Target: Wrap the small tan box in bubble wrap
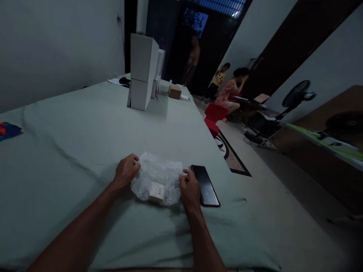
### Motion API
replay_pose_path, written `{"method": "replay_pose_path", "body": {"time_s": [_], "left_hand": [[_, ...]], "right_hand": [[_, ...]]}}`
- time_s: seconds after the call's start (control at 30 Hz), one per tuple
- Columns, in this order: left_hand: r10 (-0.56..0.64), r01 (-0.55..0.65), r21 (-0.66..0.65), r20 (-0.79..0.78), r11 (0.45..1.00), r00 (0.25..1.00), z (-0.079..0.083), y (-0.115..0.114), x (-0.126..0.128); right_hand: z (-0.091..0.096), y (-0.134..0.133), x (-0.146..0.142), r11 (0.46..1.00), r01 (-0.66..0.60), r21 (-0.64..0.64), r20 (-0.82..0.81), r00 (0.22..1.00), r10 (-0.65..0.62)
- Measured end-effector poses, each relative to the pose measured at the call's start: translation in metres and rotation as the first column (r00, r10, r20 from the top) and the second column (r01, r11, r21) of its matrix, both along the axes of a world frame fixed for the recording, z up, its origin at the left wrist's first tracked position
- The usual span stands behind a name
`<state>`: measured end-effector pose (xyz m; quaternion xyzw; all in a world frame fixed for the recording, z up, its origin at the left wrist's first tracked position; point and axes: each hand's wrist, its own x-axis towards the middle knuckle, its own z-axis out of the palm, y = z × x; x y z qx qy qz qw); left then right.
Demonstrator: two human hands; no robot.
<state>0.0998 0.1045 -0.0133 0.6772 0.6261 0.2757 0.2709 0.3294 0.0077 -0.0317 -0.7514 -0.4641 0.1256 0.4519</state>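
A sheet of clear bubble wrap (159,169) is spread on the pale green cloth in front of me. On its near part sits a small whitish box (157,192). My left hand (126,170) pinches the wrap's left edge between thumb and fingers. At the opposite edge, my right hand (190,188) has its fingers closed on the wrap. Just right of that hand lies a phone (205,186) with a dark screen and a reddish edge.
Tall white boxes (140,71) stand stacked farther back on the cloth-covered surface (110,125), near a small brown box (174,91). A blue and orange item (4,132) lies far left. People, a red chair (214,117) and a fan (296,93) are beyond the right edge.
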Motion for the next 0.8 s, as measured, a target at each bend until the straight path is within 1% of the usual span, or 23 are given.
{"method": "replay_pose_path", "body": {"time_s": [0.07,0.1,0.17,0.2,0.27,0.33,0.37,0.43,0.5,0.53,0.6,0.67,0.73,0.8], "left_hand": [[0.003,-0.003,0.020,-0.017,1.000,1.000,0.002,-0.002,0.001],[0.005,-0.004,0.038,-0.020,0.999,1.000,0.005,-0.003,0.001],[0.004,-0.002,0.095,-0.012,0.995,1.000,0.011,-0.006,0.002],[-0.010,0.009,0.149,0.009,0.989,1.000,0.015,-0.008,0.003],[-0.094,0.068,0.294,0.075,0.953,0.993,0.024,-0.013,0.006],[-0.250,0.181,0.413,0.118,0.892,0.961,0.030,-0.019,0.008],[-0.333,0.256,0.433,0.110,0.864,0.937,0.032,-0.022,0.009],[-0.466,0.422,0.373,0.034,0.826,0.884,0.033,-0.027,0.011],[-0.548,0.552,0.245,-0.089,0.797,0.832,0.033,-0.031,0.012],[-0.568,0.588,0.183,-0.152,0.788,0.809,0.034,-0.032,0.012],[-0.577,0.612,0.099,-0.244,0.785,0.779,0.039,-0.036,0.010],[-0.575,0.613,0.062,-0.282,0.788,0.768,0.050,-0.042,0.008],[-0.588,0.625,0.038,-0.298,0.780,0.752,0.063,-0.051,0.004],[-0.611,0.645,0.000,-0.318,0.764,0.725,0.073,-0.064,-0.003]], "right_hand": [[0.001,0.000,-0.001,1.000,0.009,-0.020,0.056,0.998,-0.007],[0.003,-0.001,-0.002,1.000,0.008,-0.003,0.086,0.996,-0.008],[0.010,-0.003,-0.005,0.995,-0.020,0.094,0.134,0.991,0.008],[0.014,-0.005,-0.008,0.987,-0.056,0.149,0.146,0.989,0.034],[0.025,-0.010,-0.015,0.963,-0.172,0.209,0.141,0.980,0.144],[0.036,-0.015,-0.024,0.930,-0.321,0.179,0.101,0.946,0.307],[0.040,-0.017,-0.027,0.909,-0.390,0.146,0.080,0.921,0.382],[0.045,-0.018,-0.032,0.868,-0.492,0.065,0.057,0.870,0.489],[0.047,-0.020,-0.033,0.848,-0.530,-0.016,0.060,0.846,0.530],[0.049,-0.020,-0.032,0.846,-0.531,-0.047,0.064,0.844,0.533],[0.053,-0.023,-0.029,0.843,-0.533,-0.076,0.059,0.841,0.538],[0.061,-0.029,-0.026,0.822,-0.566,-0.065,0.029,0.822,0.569],[0.069,-0.036,-0.024,0.774,-0.630,-0.061,-0.023,0.777,0.630],[0.074,-0.046,-0.023,0.721,-0.687,-0.091,-0.069,0.727,0.683]]}}
